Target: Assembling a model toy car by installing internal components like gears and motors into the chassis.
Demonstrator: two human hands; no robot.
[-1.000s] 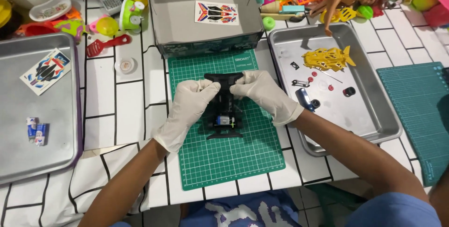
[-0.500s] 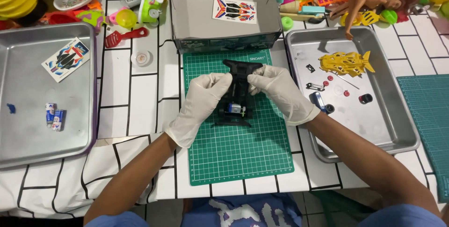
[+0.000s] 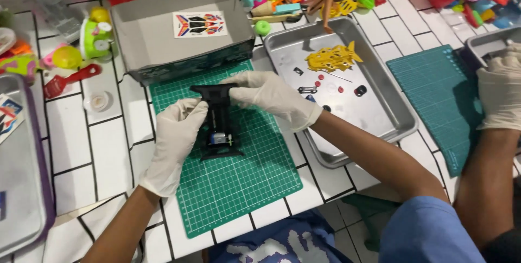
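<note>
A black toy car chassis (image 3: 218, 121) with a small motor in its middle rests on a green cutting mat (image 3: 228, 176). Both my hands wear white gloves. My left hand (image 3: 176, 138) grips the chassis along its left side. My right hand (image 3: 268, 96) holds its upper right end, fingers over the front bar. The chassis lies lengthwise, pointing away from me.
A grey cardboard box lid (image 3: 163, 40) with a sticker sheet stands behind the mat. A metal tray (image 3: 374, 116) at right holds yellow parts and small pieces. Another person's gloved hand (image 3: 499, 89) rests by a second green mat (image 3: 434, 95). Toys crowd the back edge.
The view has swung to the right, so the mat and chassis sit further left. My hands keep hold of the chassis. Another person's gloved hand has come into view at right.
</note>
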